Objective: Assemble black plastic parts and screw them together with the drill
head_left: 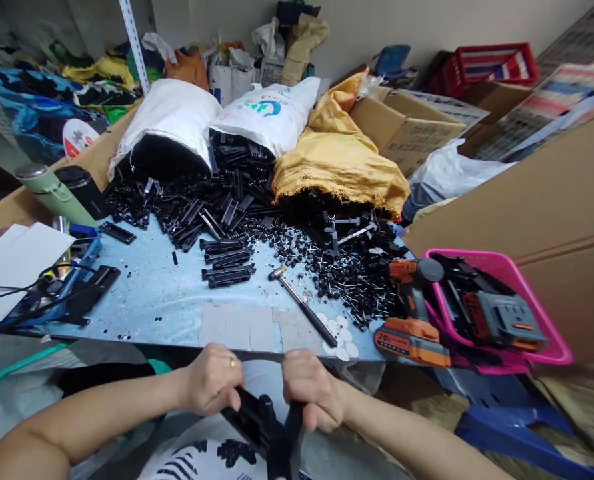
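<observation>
My left hand (pixel 213 380) and my right hand (pixel 311 390) both grip a black plastic part (pixel 264 427) held low over my lap, just below the near edge of the blue table (pixel 177 300). The left hand, with a ring on one finger, clasps the part's left arm; the right hand clasps its right arm. The two arms meet in a V between my hands. A small hammer (pixel 301 303) lies on the table just above my hands. A few stacked black bars (pixel 227 263) lie further in.
Heaps of black plastic parts (pixel 237 193) and small pins (pixel 347 273) spill from white (pixel 171 120) and yellow sacks (pixel 337 160). An orange cordless drill (pixel 409 313) and a pink basket (pixel 497 313) sit right. Flasks (pixel 57 193), cables and paper lie left. Cardboard (pixel 541 200) stands right.
</observation>
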Demonstrator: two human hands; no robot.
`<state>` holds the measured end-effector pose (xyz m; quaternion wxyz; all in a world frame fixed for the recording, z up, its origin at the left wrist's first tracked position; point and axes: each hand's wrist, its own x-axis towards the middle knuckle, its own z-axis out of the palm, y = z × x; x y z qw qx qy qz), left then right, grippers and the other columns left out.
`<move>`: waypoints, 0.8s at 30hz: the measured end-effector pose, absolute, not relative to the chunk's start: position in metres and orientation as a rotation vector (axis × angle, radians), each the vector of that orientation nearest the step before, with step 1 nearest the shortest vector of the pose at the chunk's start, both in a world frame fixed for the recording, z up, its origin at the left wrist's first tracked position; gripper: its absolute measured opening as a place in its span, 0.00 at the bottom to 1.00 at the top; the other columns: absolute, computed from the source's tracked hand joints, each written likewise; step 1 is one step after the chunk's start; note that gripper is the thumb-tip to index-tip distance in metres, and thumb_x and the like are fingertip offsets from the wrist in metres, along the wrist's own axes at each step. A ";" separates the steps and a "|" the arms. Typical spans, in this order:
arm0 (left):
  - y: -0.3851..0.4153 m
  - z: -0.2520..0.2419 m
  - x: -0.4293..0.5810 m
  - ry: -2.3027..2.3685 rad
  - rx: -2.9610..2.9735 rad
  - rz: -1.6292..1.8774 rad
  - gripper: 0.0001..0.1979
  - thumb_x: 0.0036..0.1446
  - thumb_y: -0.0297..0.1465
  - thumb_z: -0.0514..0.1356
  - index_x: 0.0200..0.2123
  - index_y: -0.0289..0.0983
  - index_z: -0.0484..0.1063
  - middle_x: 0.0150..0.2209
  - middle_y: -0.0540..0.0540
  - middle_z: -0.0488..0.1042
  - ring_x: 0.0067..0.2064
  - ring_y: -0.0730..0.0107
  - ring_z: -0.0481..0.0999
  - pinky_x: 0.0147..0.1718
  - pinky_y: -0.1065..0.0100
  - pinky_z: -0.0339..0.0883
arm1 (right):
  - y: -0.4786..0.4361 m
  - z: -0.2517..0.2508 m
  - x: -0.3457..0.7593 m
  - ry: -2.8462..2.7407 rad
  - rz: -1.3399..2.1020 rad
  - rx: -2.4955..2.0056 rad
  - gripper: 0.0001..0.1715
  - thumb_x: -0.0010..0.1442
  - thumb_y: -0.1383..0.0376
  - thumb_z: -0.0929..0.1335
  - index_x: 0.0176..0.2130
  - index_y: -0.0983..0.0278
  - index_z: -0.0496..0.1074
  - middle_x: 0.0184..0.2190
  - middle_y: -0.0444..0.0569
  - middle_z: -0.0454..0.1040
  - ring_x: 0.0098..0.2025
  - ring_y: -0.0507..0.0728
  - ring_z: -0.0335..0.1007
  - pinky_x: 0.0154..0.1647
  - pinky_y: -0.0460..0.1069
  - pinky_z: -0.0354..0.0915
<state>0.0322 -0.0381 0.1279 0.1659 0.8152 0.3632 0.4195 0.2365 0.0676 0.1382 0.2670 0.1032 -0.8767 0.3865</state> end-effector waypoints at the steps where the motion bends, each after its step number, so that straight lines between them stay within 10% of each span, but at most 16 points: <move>1: -0.044 0.132 0.042 0.981 2.247 1.305 0.30 0.65 0.45 0.32 0.23 0.37 0.62 0.16 0.49 0.63 0.18 0.74 0.65 0.20 0.70 0.55 | 0.056 0.136 0.231 -2.220 1.158 0.342 0.30 0.66 0.49 0.48 0.24 0.62 0.59 0.14 0.42 0.56 0.18 0.51 0.53 0.24 0.48 0.51; 6: -0.056 0.113 0.076 1.014 2.145 1.625 0.31 0.62 0.50 0.31 0.33 0.39 0.67 0.18 0.47 0.67 0.21 0.70 0.69 0.23 0.67 0.62 | 0.003 0.079 0.200 -2.264 1.039 -0.141 0.30 0.59 0.42 0.50 0.36 0.60 0.64 0.27 0.53 0.67 0.34 0.61 0.66 0.35 0.56 0.62; 10: -0.048 0.077 0.074 1.167 2.403 1.611 0.31 0.57 0.56 0.39 0.49 0.44 0.68 0.30 0.41 0.75 0.37 0.60 0.76 0.34 0.60 0.71 | 0.002 0.038 0.181 -2.450 0.699 -0.774 0.27 0.57 0.46 0.54 0.49 0.55 0.63 0.45 0.60 0.66 0.53 0.72 0.57 0.48 0.69 0.54; 15: -0.013 0.046 0.031 1.655 2.649 0.970 0.26 0.60 0.49 0.47 0.55 0.42 0.65 0.40 0.38 0.75 0.39 0.61 0.75 0.37 0.62 0.69 | 0.126 0.047 0.162 -2.274 0.821 -0.632 0.28 0.59 0.45 0.55 0.47 0.61 0.63 0.49 0.58 0.66 0.53 0.65 0.60 0.52 0.61 0.57; 24: 0.065 0.034 -0.036 1.940 2.446 0.316 0.25 0.63 0.44 0.47 0.59 0.39 0.60 0.50 0.35 0.69 0.52 0.54 0.67 0.46 0.57 0.58 | 0.356 0.053 0.097 -2.090 0.481 -1.678 0.30 0.59 0.54 0.64 0.52 0.73 0.59 0.47 0.67 0.67 0.52 0.66 0.60 0.51 0.59 0.56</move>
